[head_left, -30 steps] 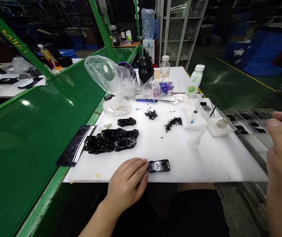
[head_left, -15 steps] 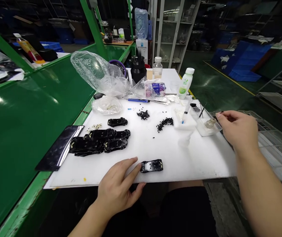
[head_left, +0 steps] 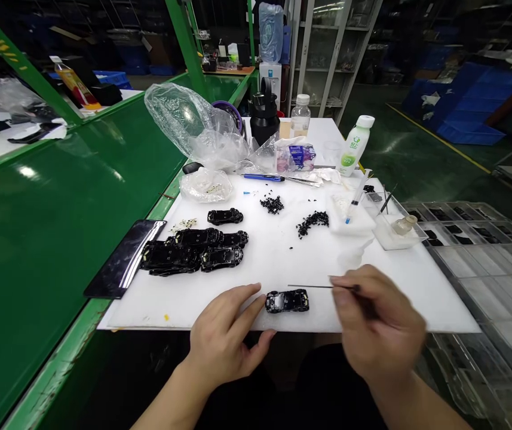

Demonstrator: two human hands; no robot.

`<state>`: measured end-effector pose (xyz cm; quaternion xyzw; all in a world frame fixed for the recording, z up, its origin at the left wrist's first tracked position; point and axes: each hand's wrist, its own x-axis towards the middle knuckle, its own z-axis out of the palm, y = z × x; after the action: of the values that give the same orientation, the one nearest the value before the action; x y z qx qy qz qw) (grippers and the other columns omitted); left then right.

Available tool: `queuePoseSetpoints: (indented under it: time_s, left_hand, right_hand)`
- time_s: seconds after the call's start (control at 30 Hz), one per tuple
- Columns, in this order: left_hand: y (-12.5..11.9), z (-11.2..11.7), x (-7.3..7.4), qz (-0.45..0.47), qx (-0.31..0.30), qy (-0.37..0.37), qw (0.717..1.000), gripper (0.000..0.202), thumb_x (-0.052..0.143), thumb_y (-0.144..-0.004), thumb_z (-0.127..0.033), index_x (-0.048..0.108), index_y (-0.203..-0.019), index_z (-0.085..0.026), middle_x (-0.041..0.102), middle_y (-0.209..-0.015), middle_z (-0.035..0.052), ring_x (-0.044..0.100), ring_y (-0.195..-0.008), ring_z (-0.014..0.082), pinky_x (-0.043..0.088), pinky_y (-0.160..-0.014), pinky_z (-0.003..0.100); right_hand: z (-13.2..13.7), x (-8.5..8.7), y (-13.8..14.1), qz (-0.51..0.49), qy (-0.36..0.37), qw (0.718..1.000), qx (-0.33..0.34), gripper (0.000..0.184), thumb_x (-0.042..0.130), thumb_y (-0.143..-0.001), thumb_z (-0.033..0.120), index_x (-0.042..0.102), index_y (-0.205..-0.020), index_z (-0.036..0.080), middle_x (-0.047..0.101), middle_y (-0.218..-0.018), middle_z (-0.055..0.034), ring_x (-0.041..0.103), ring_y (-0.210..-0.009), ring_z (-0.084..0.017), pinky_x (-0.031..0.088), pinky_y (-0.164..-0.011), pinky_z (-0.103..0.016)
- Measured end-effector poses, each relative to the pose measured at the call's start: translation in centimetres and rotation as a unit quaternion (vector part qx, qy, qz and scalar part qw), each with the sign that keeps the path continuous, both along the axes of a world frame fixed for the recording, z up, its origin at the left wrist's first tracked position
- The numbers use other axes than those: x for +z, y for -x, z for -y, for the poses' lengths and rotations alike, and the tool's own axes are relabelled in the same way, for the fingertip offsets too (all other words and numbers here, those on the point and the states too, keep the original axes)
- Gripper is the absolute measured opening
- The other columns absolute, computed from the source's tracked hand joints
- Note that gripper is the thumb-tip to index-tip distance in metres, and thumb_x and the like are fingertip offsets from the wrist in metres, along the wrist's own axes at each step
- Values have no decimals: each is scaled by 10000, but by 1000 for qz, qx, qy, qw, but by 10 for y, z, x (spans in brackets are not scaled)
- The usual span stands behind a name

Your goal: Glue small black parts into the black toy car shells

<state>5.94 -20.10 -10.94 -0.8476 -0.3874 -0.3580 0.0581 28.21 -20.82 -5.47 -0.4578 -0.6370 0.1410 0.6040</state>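
A small black toy car base [head_left: 287, 301] lies near the front edge of the white foam sheet [head_left: 256, 267]. My left hand [head_left: 229, 331] is open beside it, with one fingertip at the car base's left end and the thumb apart below. Pinched in my right hand [head_left: 379, 322] is a thin dark rod [head_left: 309, 286], pointing left just above the car base. On the left, several more black car bases [head_left: 170, 257] lie heaped together. Two groups of tiny black parts, a loose pile [head_left: 272, 205] and a curved row [head_left: 313, 223], lie farther back.
At the right, a clear tray [head_left: 396, 239] holds a small glass bottle [head_left: 404, 225] and slim tools. A syringe [head_left: 358, 192] rests on a foam block. Behind stand a white bottle [head_left: 356, 146], a black flask [head_left: 263, 113] and plastic bags [head_left: 211, 137]. A dark tablet [head_left: 123, 260] lies left.
My right hand has moved from the clear tray leftward and nearer, bringing the thin rod over beside the car base. My left hand stays at the car base. The view has shifted slightly.
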Motion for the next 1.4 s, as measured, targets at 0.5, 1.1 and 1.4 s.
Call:
queuePoseSetpoints:
  time_s: [0.5, 1.1, 1.4]
  left_hand:
    - [1, 1, -1, -2, 3, 12, 1000, 461, 730, -715, -285, 644, -1142, -134, 654, -1165, 181, 652, -1001, 305, 561, -819, 429]
    - [-12, -22, 31, 63, -9, 124, 990, 139, 634, -808, -105, 715, -877, -194, 771, -864, 31, 657, -751, 186, 581, -682, 335]
    - [-7, -13, 19, 30, -28, 60, 997, 275, 680, -742, -65, 691, -994, -175, 766, -987, 69, 675, -896, 237, 570, -809, 399]
  right_hand:
    - [-14, -20, 26, -18, 41, 995, 88, 217, 621, -804, 46, 693, -949, 190, 544, -679, 13, 473, -548, -91, 369, -431, -219]
    - [-12, -24, 16, -67, 19, 995, 77, 221, 632, -805, 68, 699, -952, 219, 586, -713, -8, 495, -566, -117, 400, -461, -260]
    - [-13, -23, 17, -45, 35, 993, 106, 213, 625, -812, 67, 697, -965, 197, 570, -696, 1, 473, -542, -93, 388, -419, -215]
